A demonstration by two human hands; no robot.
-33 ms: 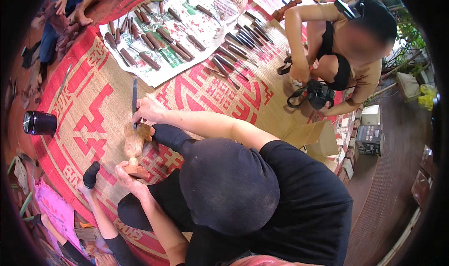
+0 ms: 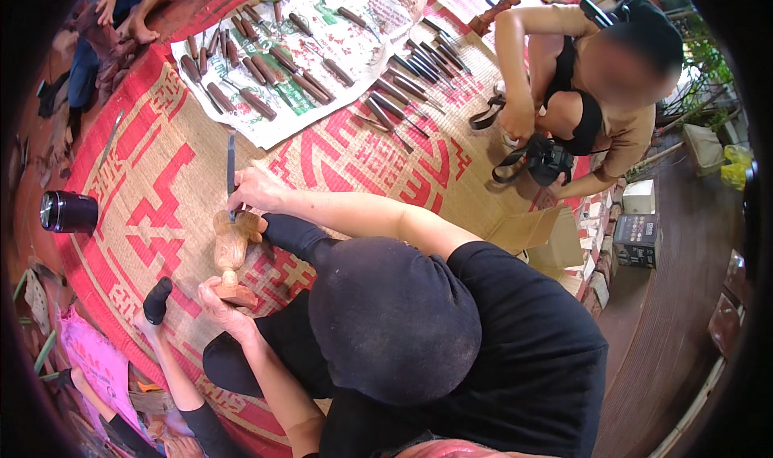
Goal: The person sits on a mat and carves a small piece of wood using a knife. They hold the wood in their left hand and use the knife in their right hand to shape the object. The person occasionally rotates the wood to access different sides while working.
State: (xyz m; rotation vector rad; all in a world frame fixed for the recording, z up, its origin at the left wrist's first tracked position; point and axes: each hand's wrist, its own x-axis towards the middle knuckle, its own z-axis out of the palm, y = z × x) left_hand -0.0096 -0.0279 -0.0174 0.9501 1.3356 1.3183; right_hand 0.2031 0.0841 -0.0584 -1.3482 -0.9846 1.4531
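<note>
My right hand is closed round a long, flat metal tool. Its lower end meets the wide top of a carved light-wood piece, which narrows to a neck above a reddish-brown block base. Down at that base, my left hand grips the block from below, fingers wrapped on its near side. A dark-socked foot rests right against the carving's top. Whether the tool's end presses into the wood is too small to make out.
Wooden-handled carving tools lie on a printed white sheet, with more dark-handled ones on the red-patterned mat. A black cylinder stands left. A person at right holds a camera. A dark cap covers the middle.
My hands, the flat metal tool and the carving look unmoved. At right, the person's raised arm and the camera have shifted very slightly.
</note>
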